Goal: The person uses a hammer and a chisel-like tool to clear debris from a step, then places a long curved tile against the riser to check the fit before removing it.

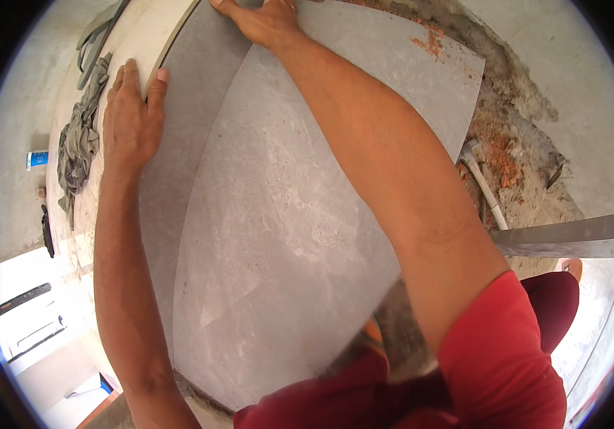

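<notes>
A large light grey tile (264, 200) lies against a darker grey panel (185, 100), both beneath my arms. My left hand (134, 118) rests on the left, along the edge of a cream board (146, 36) and the darker panel, its fingers stretched out and thumb apart. My right hand (260, 21) touches the panels at the top; its fingertips are partly cut off by the frame, and the fingers that show are spread. My right forearm crosses over the light tile.
A crumpled grey cloth (78, 161) lies left of my left hand, with a dark metal tool (94, 39) above it and a small blue item (37, 159) beyond. On the right, a hammer (487, 189) lies on rough mortar and rubble (507, 136), near a long metal bar (564, 236).
</notes>
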Demonstrator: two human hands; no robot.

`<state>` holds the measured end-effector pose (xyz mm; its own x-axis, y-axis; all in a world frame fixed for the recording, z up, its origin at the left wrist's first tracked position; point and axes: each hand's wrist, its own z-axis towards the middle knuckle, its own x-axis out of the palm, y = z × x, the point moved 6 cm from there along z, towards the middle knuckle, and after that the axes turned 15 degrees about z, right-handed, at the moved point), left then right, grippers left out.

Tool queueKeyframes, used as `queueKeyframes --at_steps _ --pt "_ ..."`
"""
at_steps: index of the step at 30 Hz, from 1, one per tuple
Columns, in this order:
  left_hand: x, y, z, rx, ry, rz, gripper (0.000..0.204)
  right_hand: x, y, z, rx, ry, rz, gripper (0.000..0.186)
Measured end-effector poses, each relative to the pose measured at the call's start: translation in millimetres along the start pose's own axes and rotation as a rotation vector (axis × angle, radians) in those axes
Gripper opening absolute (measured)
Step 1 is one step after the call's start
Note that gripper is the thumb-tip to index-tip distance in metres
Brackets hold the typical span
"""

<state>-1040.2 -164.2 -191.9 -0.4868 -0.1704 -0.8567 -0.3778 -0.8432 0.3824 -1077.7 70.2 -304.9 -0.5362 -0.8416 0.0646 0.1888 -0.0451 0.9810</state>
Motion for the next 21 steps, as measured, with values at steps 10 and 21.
queueKeyframes --at_steps 10,21 --pt "-5 -11 0 -0.009 -0.005 -0.004 0.077 -14 3 9 0.017 0.079 -0.068 0.129" --pt "-5 -9 -1 -0.003 0.038 0.000 0.078 -20 11 8 0.031 0.077 -0.022 0.129"
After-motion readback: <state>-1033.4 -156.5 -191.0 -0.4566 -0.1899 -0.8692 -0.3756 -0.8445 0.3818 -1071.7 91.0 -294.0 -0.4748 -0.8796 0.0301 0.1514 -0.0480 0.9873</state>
